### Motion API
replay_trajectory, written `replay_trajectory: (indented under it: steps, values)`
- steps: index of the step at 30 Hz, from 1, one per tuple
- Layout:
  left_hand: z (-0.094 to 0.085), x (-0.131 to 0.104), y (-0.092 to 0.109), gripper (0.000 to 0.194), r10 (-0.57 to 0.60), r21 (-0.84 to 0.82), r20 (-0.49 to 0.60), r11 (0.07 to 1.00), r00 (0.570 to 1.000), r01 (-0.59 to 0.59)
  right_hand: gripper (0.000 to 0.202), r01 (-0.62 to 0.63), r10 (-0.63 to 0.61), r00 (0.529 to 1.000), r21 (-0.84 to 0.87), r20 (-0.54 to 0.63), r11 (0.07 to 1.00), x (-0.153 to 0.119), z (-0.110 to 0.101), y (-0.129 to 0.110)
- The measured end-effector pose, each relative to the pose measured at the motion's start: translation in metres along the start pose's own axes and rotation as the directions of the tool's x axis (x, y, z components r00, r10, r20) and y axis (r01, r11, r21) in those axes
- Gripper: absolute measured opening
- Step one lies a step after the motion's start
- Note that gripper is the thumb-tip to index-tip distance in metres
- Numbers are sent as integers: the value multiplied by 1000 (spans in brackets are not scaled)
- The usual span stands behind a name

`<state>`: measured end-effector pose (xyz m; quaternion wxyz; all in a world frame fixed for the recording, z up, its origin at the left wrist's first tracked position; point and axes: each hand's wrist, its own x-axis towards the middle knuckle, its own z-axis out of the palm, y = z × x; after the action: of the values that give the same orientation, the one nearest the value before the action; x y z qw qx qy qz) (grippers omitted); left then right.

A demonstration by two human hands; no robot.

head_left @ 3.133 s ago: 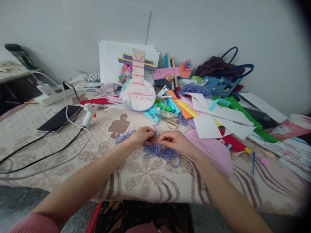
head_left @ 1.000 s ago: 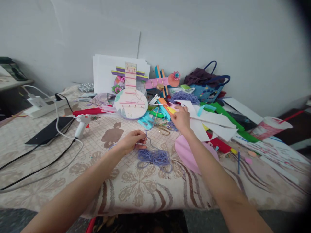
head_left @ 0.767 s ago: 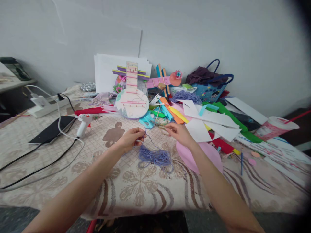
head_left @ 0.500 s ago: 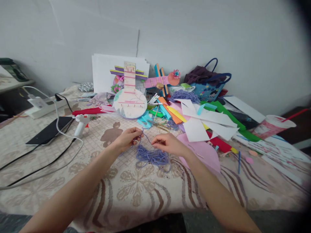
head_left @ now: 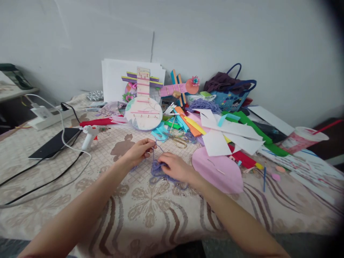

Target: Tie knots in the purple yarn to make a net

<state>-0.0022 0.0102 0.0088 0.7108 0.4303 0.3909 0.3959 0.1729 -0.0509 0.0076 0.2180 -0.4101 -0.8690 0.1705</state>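
Purple yarn point(head_left: 158, 176) lies in a loose tangle on the patterned tablecloth point(head_left: 150, 209). My left hand point(head_left: 142, 150) is closed, pinching a strand of it just above and left of the pile. From that pinch the strand runs down toward the tangle. Over the pile's right side rests my right hand point(head_left: 173, 165), its fingers curled into the yarn and hiding part of it. Its fingertips are partly out of sight. A pink paper oval point(head_left: 219, 172) lies just right of that hand, and gold-handled scissors point(head_left: 179, 142) lie beyond both hands.
A white glue gun point(head_left: 89, 138) with its cord and a black tablet-like slab point(head_left: 55, 143) lie at left. Decorated paper guitars point(head_left: 143, 114) lean at the back. Paper scraps point(head_left: 231, 130), a blue bag point(head_left: 231, 102) and a cup with a straw point(head_left: 302, 139) fill the right.
My right hand has moved down and slightly left, from holding a strand above the pile into the yarn itself. My left hand has shifted slightly left and up, still pinching its strand.
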Motion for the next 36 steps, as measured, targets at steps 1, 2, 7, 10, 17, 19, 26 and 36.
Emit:
replay_trajectory:
  steps: [1,2,7,10,17,19,26,36]
  values:
    - [0,0,0,22,7,-13,-7,1000,1000,-7,20,-3,6,998,61,-59,998,0,-5,-1]
    - [0,1,0,23,17,-25,-15,1000,1000,-17,19,-4,21,991,128,-129,992,-1,-11,-2]
    - [-3,4,-2,22,34,-20,-20,999,999,-34,24,53,5,988,369,-153,928,-8,-36,-8]
    - [-6,7,-4,21,52,-10,-16,999,999,-52,26,74,-63,997,378,-41,923,-8,-39,-1]
    - [-6,5,-2,22,66,-18,10,998,998,-66,23,-56,29,989,179,146,982,-14,-44,14]
    - [-4,4,-1,22,68,-21,5,997,998,-68,44,-37,3,950,104,312,994,-17,-41,13]
    - [-4,3,-1,20,82,-19,33,997,996,-81,14,-55,95,917,-114,387,992,-19,-28,15]
    - [-5,4,-1,21,56,-14,41,998,998,-56,16,-168,79,978,506,192,846,-44,-96,32]
